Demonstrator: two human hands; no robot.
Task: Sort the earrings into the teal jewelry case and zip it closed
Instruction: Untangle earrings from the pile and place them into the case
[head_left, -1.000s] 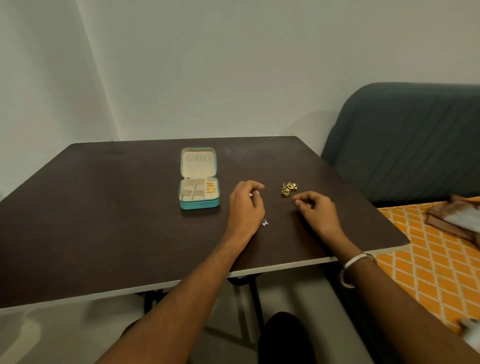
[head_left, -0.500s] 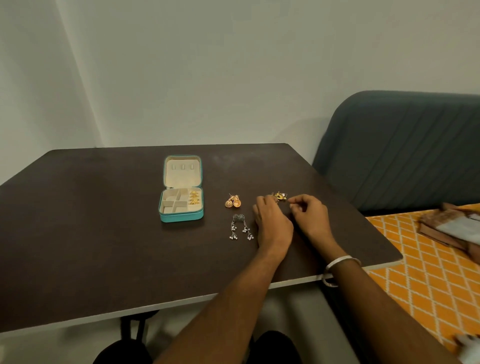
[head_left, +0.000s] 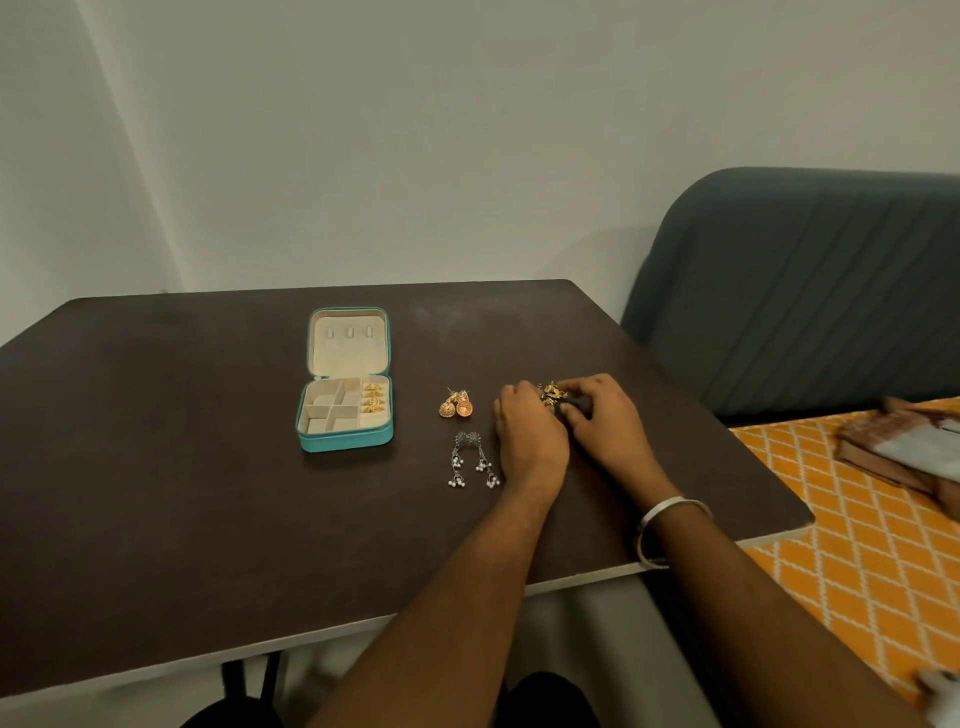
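Both hands' fingers, left hand (head_left: 530, 436) and right hand (head_left: 605, 426), pinched together on gold earrings (head_left: 550, 393), right of open teal jewelry case (head_left: 345, 410) on dark surface (head_left: 182, 467).

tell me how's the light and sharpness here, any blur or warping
Head view: dim, warm light, soft shadows; the table edges bow from the wide lens; the silver earrings read clearly; the cloth at the right edge smears.

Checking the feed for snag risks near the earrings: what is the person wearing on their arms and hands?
Both forearms are bare, no sleeves showing. The right wrist carries a plain silver bangle. No rings or gloves are visible on the left hand or the right hand.
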